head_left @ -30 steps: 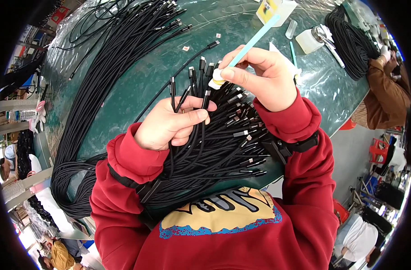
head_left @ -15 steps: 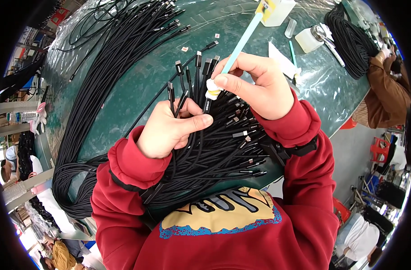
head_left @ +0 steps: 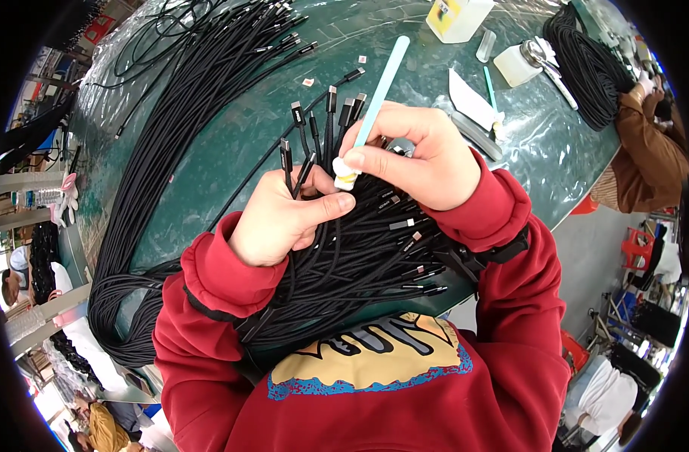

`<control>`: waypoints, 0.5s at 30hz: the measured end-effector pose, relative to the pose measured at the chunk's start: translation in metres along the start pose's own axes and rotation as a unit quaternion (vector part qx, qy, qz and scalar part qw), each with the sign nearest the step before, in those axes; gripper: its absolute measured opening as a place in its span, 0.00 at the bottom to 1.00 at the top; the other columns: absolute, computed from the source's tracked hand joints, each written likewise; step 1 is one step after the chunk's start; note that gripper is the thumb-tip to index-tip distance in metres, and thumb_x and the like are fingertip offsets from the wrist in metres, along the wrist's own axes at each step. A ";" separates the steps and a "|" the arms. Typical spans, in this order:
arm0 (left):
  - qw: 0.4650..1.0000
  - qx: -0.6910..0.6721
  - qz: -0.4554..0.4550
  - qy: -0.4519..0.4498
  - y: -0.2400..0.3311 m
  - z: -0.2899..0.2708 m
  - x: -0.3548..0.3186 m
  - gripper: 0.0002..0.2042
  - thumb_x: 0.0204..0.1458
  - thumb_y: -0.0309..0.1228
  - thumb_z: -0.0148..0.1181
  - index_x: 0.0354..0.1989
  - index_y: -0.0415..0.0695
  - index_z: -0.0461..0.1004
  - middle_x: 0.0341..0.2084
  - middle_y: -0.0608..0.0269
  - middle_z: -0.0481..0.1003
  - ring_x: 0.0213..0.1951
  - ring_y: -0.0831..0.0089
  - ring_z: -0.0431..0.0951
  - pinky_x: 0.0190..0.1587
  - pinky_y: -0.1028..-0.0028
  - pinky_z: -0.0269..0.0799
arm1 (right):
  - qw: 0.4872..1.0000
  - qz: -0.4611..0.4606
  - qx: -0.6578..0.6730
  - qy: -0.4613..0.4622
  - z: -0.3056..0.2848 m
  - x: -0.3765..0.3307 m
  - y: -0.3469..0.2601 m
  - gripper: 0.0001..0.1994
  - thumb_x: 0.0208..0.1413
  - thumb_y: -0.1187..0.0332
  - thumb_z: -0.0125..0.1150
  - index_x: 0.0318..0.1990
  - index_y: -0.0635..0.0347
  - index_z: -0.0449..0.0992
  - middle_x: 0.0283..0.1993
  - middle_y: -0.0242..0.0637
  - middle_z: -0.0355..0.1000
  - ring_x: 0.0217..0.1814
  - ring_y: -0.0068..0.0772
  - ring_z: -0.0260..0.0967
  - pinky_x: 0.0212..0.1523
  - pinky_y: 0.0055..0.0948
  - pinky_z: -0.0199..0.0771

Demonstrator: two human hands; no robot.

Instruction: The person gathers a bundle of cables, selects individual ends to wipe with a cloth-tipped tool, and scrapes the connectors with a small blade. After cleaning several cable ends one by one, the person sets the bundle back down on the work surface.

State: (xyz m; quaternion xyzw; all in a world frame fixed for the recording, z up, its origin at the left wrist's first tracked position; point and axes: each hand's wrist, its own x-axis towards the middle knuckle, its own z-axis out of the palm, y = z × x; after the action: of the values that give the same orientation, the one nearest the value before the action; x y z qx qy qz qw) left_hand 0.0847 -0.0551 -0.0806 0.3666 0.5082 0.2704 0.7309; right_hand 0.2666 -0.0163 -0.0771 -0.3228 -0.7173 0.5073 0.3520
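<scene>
Cables [head_left: 314,143]: few black ends fanned upright above table [head_left: 209,173].
Left hand [head_left: 280,218]: fingers closed around those cables.
Swab [head_left: 371,113]: pale blue stick, white tip down at a connector.
Right hand [head_left: 420,154]: fingers pinched on swab.

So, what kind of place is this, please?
Probably a cable assembly workshop or small factory. Large bundles of black cables cover a green worktable, the left hand fans out cable ends, and another person works on more cables nearby.
</scene>
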 end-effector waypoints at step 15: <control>0.999 -0.010 -0.008 -0.033 0.000 -0.003 0.002 0.08 0.47 0.28 0.54 0.28 0.34 0.69 0.15 0.66 0.67 0.08 0.87 0.55 0.09 0.84 0.48 | 0.999 -0.042 0.005 -0.005 -0.002 0.003 0.009 0.04 0.47 0.74 0.55 0.29 0.65 0.72 0.28 0.33 0.69 0.31 0.20 0.64 0.33 0.20 0.62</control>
State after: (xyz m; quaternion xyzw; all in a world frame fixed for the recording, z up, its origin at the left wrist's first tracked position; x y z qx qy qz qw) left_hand 0.0823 -0.0528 -0.0826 0.3637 0.4840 0.2577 0.7531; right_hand 0.2675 -0.0104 -0.0847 -0.2878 -0.7296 0.4974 0.3709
